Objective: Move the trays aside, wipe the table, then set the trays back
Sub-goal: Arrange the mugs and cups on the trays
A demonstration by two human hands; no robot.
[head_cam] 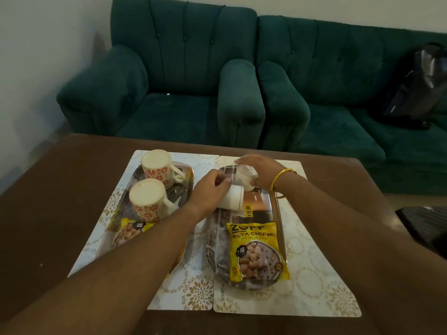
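Two shiny oval steel trays sit side by side on pale floral placemats (309,269) on the brown worktop (60,201). Over the right tray (278,213), the left hand (210,189) has its grip closed around a tilted white paper cup (233,198); the right hand (258,171) grips a second white cup (245,175). A yellow soya chunks packet (257,252) lies nearer. The left tray (187,176) carries two upturned patterned mugs (154,184).

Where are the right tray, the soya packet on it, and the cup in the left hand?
right tray (274,206), head view, bare metal right rim.
soya packet (257,250), head view, middle of yellow front.
cup (233,198), head view, white side wall, tipped over.
left hand (208,189), head view, back of hand.
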